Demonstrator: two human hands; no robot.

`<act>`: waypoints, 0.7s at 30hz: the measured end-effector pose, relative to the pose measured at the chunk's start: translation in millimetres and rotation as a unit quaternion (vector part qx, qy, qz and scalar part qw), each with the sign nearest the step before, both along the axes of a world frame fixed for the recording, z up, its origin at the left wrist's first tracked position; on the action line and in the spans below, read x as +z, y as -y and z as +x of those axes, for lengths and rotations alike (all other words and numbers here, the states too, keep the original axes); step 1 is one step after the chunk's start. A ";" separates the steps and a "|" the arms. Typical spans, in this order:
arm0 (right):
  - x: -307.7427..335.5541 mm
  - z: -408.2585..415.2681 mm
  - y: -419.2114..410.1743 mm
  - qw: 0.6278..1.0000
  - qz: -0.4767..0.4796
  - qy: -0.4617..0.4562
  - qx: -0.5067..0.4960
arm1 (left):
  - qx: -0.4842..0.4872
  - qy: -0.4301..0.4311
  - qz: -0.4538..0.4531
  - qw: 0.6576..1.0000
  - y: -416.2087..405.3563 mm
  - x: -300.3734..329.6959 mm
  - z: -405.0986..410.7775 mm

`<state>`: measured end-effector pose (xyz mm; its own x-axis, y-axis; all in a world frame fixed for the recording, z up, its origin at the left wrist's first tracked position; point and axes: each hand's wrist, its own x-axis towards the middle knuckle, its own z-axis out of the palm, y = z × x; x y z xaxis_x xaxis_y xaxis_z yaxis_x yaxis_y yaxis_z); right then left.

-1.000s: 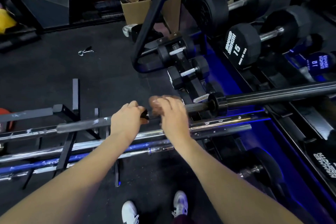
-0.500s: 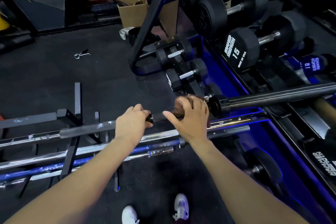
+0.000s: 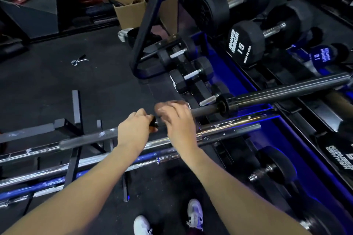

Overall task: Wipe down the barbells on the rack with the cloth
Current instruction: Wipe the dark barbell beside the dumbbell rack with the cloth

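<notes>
A black barbell point(image 3: 286, 89) lies across the low rack point(image 3: 73, 150), its thick sleeve reaching to the right. My left hand point(image 3: 134, 130) grips its shaft just left of centre. My right hand point(image 3: 177, 120) is wrapped over the shaft beside it, holding a brownish cloth point(image 3: 162, 108) against the bar; only the cloth's top edge shows past my fingers. Below this bar lie a chrome barbell point(image 3: 229, 123), another silver one and a blue barbell point(image 3: 38, 187).
A dumbbell rack point(image 3: 246, 44) with black dumbbells runs along the right. A black triangular frame point(image 3: 145, 30) and small dumbbells stand behind the bar. A spring collar point(image 3: 78, 60) lies on the dark floor. A cardboard box point(image 3: 129, 11) sits farther back. My white shoes point(image 3: 194, 213) are below.
My right hand slid the cloth right toward the sleeve collar, then back left beside my left hand. The left hand kept its grip in place.
</notes>
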<state>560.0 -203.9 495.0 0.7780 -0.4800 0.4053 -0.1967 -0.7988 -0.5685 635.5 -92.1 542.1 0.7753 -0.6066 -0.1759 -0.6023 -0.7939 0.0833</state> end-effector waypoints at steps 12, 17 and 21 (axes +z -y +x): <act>1.4 -2.6 15.0 0.990 0.030 -0.047 -0.133 | -0.013 -0.058 -0.067 0.996 -14.0 -2.5 12.5; 1.3 7.5 -24.7 0.998 -0.015 -0.030 0.058 | -0.018 -0.024 -0.036 0.999 -45.7 -4.1 18.1; 3.6 -6.4 28.1 0.993 -0.073 -0.088 0.038 | -0.003 -0.047 -0.036 0.998 -50.9 -3.7 23.5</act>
<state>553.6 -232.0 498.7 0.8749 -0.3637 0.3198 -0.2193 -0.8862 -0.4081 659.0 -41.2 538.4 0.7539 -0.6245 -0.2038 -0.5933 -0.7805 0.1969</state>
